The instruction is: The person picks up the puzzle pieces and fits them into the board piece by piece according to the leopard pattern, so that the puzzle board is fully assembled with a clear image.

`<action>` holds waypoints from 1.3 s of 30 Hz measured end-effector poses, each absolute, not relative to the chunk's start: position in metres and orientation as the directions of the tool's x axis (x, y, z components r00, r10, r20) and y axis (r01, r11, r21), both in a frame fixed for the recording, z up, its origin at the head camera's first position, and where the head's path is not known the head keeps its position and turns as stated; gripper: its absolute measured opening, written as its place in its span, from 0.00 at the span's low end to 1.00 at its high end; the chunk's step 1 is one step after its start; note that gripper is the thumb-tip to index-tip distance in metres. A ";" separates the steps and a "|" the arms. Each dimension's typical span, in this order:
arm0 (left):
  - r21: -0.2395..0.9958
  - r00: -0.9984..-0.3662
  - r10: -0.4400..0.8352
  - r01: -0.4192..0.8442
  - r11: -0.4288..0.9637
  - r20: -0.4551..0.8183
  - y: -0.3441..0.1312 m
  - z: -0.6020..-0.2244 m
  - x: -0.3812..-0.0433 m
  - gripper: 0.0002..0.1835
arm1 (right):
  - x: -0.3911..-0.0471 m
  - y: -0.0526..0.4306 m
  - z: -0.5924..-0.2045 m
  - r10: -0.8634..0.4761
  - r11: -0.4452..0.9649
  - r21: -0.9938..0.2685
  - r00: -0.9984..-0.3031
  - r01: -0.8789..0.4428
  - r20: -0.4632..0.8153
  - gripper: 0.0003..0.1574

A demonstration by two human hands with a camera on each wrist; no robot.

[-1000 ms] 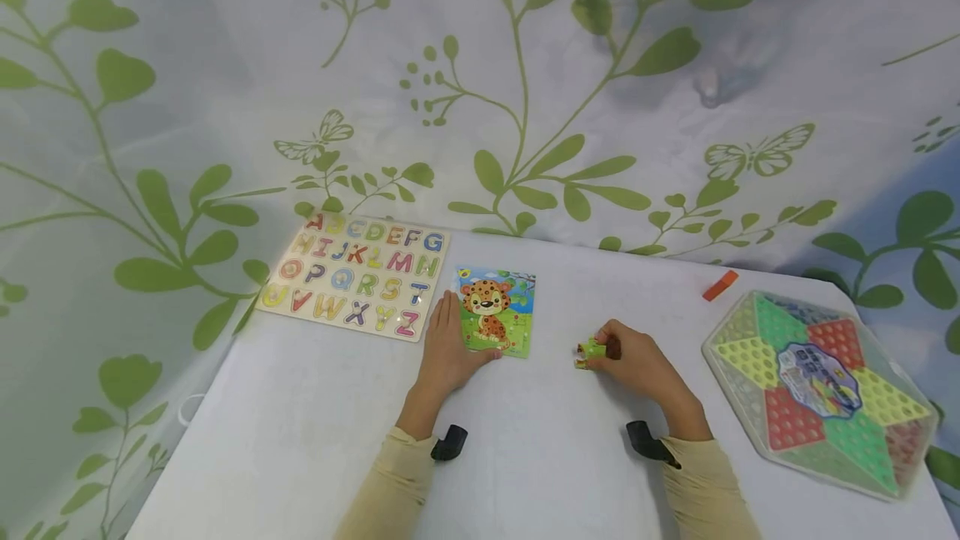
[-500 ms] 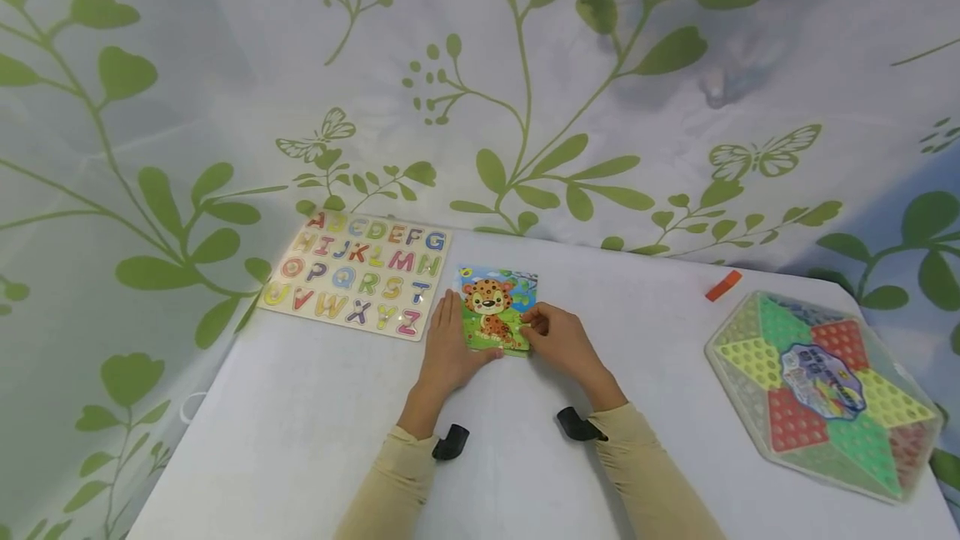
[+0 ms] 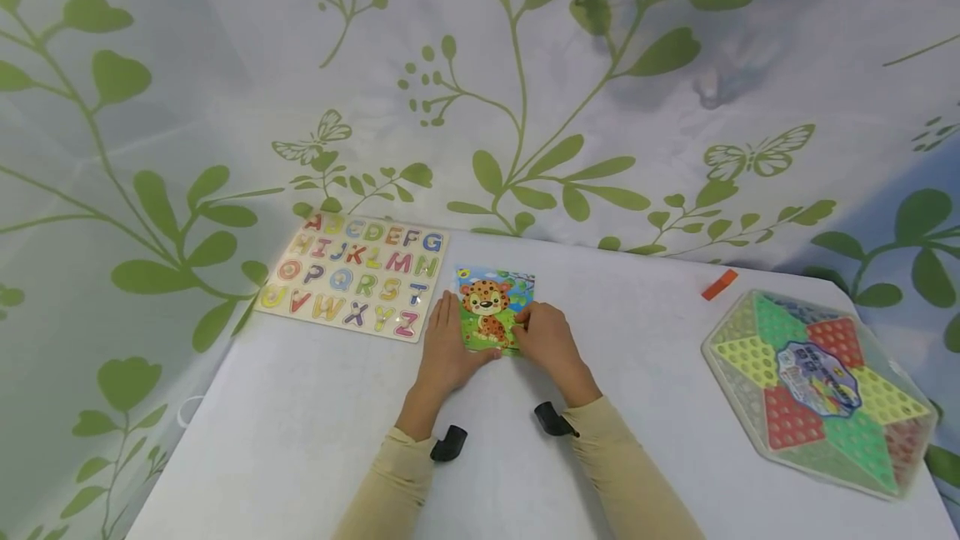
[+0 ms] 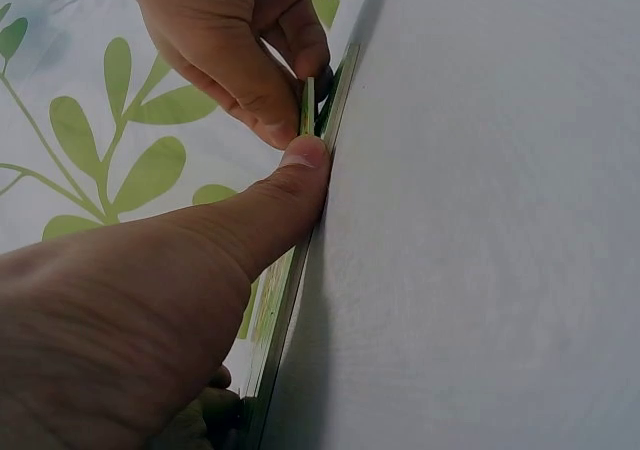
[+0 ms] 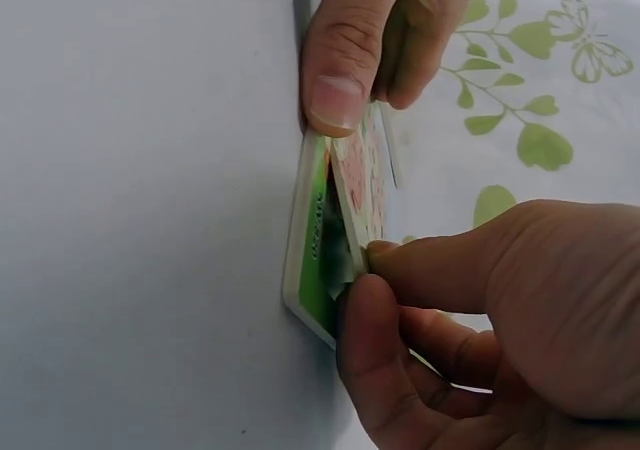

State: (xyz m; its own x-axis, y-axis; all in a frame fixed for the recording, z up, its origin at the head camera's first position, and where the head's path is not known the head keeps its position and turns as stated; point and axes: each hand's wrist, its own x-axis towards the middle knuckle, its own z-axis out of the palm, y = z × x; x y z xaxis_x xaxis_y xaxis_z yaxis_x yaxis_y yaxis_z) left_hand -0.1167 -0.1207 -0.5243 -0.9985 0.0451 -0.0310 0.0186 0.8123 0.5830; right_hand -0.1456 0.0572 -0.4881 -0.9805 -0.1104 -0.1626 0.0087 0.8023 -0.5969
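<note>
A small leopard jigsaw puzzle [image 3: 487,294] lies on the white table in the head view. Along its left edge my left hand [image 3: 446,357] rests with straight fingers, the thumb pressing near the bottom edge. My right hand [image 3: 553,348] is at the lower right corner, pinching a puzzle piece [image 5: 352,205] between thumb and fingers. In the right wrist view that piece is tilted, one side raised above the green tray [image 5: 309,260]. The left wrist view shows the left thumb [image 4: 290,175] right beside the piece. Part of the corner is hidden behind the right fingers.
A wooden alphabet board [image 3: 412,335] lies at the back left. On the right is a hexagonal Chinese checkers set [image 3: 817,382], with a small orange-red strip [image 3: 720,284] beyond its left corner. A leaf-patterned curtain [image 3: 525,107] hangs behind the table.
My right hand has moved left from the bare table to the puzzle, bringing the piece to its lower right corner. The left hand has stayed in place.
</note>
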 end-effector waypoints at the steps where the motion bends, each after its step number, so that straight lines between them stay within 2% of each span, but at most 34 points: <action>1: 0.584 -0.998 0.046 0.019 0.812 -0.032 -0.121 -0.525 -0.117 0.68 | -0.145 0.057 -0.487 -0.111 0.809 -0.588 -0.979 0.011 -0.172 0.09; 13: 0.597 -0.998 0.044 0.016 0.802 -0.033 -0.124 -0.525 -0.117 0.68 | -0.149 0.048 -0.482 -0.121 0.848 -0.529 -0.966 0.018 -0.227 0.16; 19: 0.602 -0.999 0.046 0.022 0.798 -0.025 -0.124 -0.525 -0.118 0.68 | -0.148 0.047 -0.482 -0.126 0.865 -0.501 -0.968 0.000 -0.217 0.12; 24: 0.595 -0.999 0.046 0.026 0.803 -0.018 -0.123 -0.526 -0.119 0.68 | -0.145 0.051 -0.489 -0.156 0.849 -0.527 -0.974 -0.047 -0.164 0.10; 33: 0.594 -0.999 0.049 0.043 0.803 0.005 -0.122 -0.524 -0.116 0.67 | -0.128 0.069 -0.504 -0.218 0.789 -0.593 -0.976 -0.158 -0.030 0.14; 39: 0.615 -0.998 0.058 0.031 0.788 -0.024 -0.122 -0.528 -0.114 0.68 | -0.112 0.096 -0.503 -0.157 0.774 -0.614 -0.987 -0.151 0.045 0.13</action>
State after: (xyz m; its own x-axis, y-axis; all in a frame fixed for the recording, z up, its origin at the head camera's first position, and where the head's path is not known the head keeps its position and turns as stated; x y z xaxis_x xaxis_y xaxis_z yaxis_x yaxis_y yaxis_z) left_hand -0.1141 -0.1218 -0.5282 -0.9980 0.0579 -0.0241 0.0308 0.7881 0.6148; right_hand -0.1119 0.0964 -0.5026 -0.9866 -0.1568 0.0446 -0.1508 0.7744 -0.6144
